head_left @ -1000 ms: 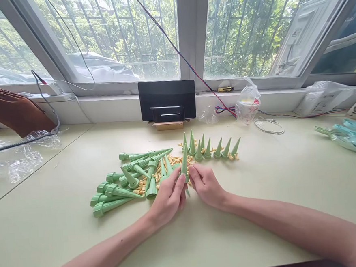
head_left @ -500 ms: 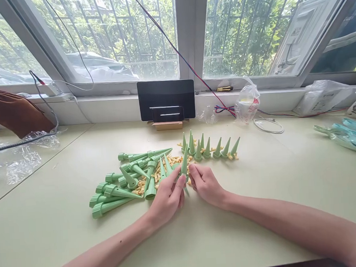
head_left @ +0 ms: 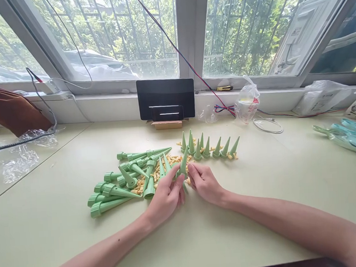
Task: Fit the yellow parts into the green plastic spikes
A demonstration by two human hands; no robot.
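Observation:
A green plastic watering spike [head_left: 183,163] is gripped in my left hand [head_left: 169,194], its point upward and leaning slightly right. Close against its right side, my right hand [head_left: 204,182] is closed in a pinch; the fingertips hide what they hold. Small yellow valve-like pieces [head_left: 175,162] lie heaped behind my hands. To the left, several green spikes [head_left: 118,191] are piled, most lying on their sides. Beyond my right hand, more spikes [head_left: 216,148] stand point up in a row, with yellow pieces showing at some bases.
A dark tablet [head_left: 165,93] and a phone [head_left: 167,113] lean in a cardboard stand [head_left: 167,125] by the window. Nearby are a plastic bag [head_left: 247,100], a coiled white cable [head_left: 268,126] and a yellow cutter [head_left: 224,88]. Teal items [head_left: 350,135] lie far right, a brown bag [head_left: 13,108] far left.
The spike in my left hand sits slightly lower and leans a little more to the right. My right hand keeps its pinch beside it, almost unmoved.

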